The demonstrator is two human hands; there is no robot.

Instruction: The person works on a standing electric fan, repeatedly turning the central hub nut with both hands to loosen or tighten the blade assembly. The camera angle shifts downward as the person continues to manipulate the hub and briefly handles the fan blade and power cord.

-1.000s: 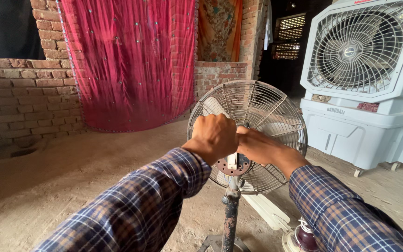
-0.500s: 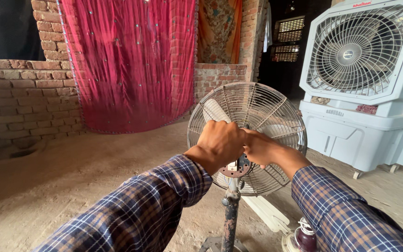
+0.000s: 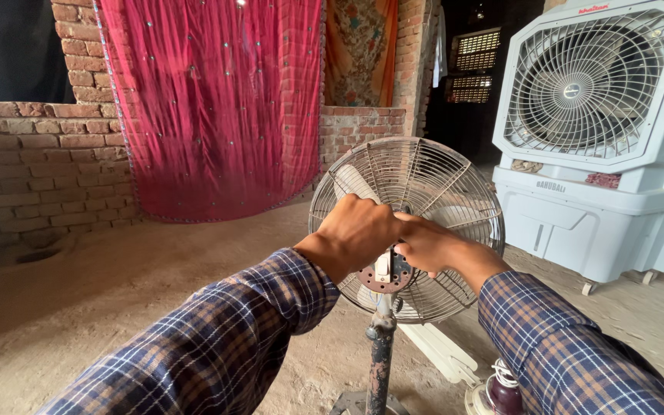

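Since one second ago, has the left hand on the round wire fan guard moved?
Yes. The left hand slid slightly down, toward the rusty hub plate.

Dusty bare earthen floor [image 3: 155, 307]. Standing on it: 1 pedestal fan [image 3: 407, 223] on a rusty pole, 1 white air cooler [image 3: 593, 154] on small feet, a white slatted panel [image 3: 443, 353] lying flat beside the pole

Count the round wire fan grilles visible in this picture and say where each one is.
2. One is the pedestal fan's wire guard at centre, behind the left hand and right hand. The other fronts the white air cooler at upper right. No others show.
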